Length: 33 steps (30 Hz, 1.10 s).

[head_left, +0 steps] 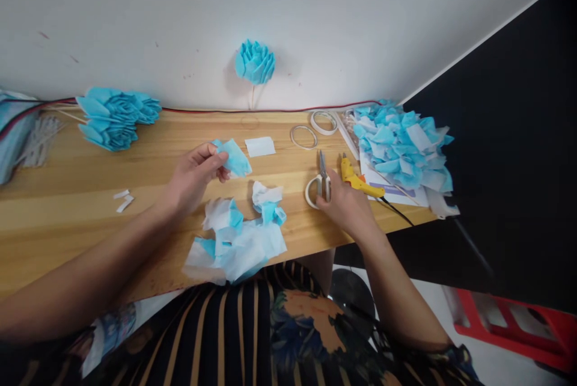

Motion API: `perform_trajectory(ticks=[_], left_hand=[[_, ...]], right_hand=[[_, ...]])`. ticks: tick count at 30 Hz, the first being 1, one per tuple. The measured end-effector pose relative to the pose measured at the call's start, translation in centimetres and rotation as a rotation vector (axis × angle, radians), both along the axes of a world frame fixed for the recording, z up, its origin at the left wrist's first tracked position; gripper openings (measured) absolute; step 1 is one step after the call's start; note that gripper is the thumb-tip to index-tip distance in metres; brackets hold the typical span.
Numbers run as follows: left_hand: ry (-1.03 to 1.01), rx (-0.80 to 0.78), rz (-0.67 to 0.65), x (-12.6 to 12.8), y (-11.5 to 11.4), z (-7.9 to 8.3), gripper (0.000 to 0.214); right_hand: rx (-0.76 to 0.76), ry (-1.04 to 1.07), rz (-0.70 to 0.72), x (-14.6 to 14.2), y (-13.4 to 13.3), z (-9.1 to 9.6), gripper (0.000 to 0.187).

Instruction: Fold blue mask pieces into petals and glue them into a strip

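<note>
My left hand [198, 172] pinches a small light-blue piece of thin, papery fabric [237, 159] above the table. On the right, my right hand [345, 199] has its fingers at the white handles of the scissors [311, 192], which lie with their blades pointing toward the wall. Just beyond that hand is a yellow glue gun [356, 178] with a black cord. Crumpled blue and white fabric scraps [246, 245] lie near the table's front edge, between my forearms. A white rectangular piece [260, 146] rests flat beyond my left hand.
Blue fabric flowers [118, 115] lie at the back left; another flower [255, 62] stands against the wall. Two tape rolls [323, 123] sit near a big heap of blue pieces [401, 142] at the right. Small white strips [125, 202] lie left. A red stool [509, 326] is below.
</note>
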State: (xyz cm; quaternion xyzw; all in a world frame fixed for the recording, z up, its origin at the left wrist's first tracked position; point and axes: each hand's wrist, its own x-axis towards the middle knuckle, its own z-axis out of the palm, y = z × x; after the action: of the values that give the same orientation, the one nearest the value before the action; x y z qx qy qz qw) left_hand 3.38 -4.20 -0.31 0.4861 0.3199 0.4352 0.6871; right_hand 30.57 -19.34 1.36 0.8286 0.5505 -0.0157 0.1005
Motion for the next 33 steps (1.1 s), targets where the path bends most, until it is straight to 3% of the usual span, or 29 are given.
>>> perform_trajectory(ticks=[8, 15, 20, 23, 27, 33], left_hand=[[-0.031, 0.005, 0.037, -0.2, 0.5, -0.2, 0.033], [-0.024, 0.022, 0.045, -0.3, 0.5, -0.1, 0.032], [-0.018, 0.042, 0.044, -0.3, 0.3, -0.1, 0.029], [-0.026, 0.045, 0.042, -0.4, 0.4, -0.2, 0.028], [-0.026, 0.045, 0.038, -0.4, 0.4, -0.1, 0.031], [-0.024, 0.032, 0.038, -0.3, 0.3, 0.1, 0.033]], right_hand=[[0.178, 0.202, -0.067, 0.4, -1.1, 0.3, 0.071], [0.322, 0.441, 0.06, -0.7, -2.8, 0.6, 0.074], [0.365, 0.517, 0.061, -1.4, -2.9, 0.4, 0.074], [0.397, 0.482, 0.039, 0.9, -2.4, 2.0, 0.076], [0.424, 0.294, -0.019, 6.9, 0.0, 4.1, 0.081], [0.191, 0.141, -0.131, 14.1, 5.4, 3.1, 0.075]])
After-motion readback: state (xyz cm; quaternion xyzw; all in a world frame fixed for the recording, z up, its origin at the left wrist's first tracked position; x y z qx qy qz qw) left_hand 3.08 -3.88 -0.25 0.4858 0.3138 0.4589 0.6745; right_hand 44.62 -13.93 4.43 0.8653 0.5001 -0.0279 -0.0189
